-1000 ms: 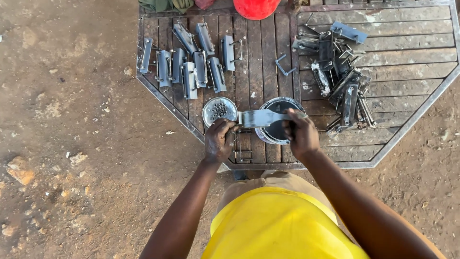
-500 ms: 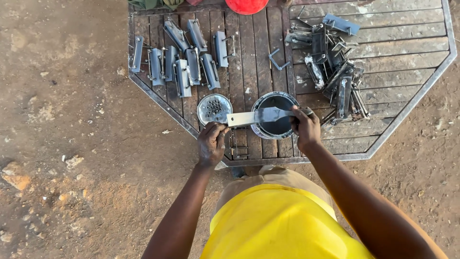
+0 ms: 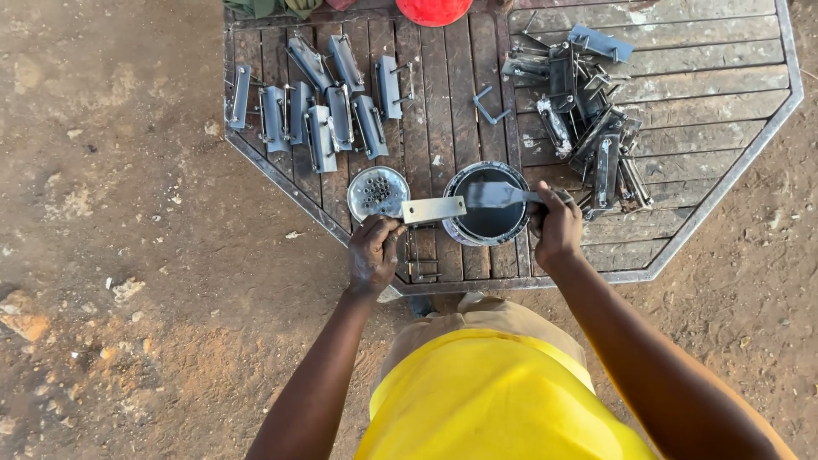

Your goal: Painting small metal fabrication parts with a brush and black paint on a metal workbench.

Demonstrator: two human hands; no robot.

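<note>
1. We see the left hand clamped on the near end of a flat, pale grey metal bar, which it holds level above the table, an eight-sided top of weathered wooden slats in a metal frame
2. The right hand is closed on the handle of a dark paintbrush; its bristles lie against the far end of the bar
3. Bar and brush meet over a round tin of black paint, which stands near the table's front edge, between the two hands
4. Just left of that tin sits a smaller round metal can with small pieces inside, too small for us to identify
5. A row of grey metal bars with brackets lies at the table's far left
6. A tangled pile of darker metal parts lies to the right, just beyond the right hand
7. A red round object shows at the far edge
</note>
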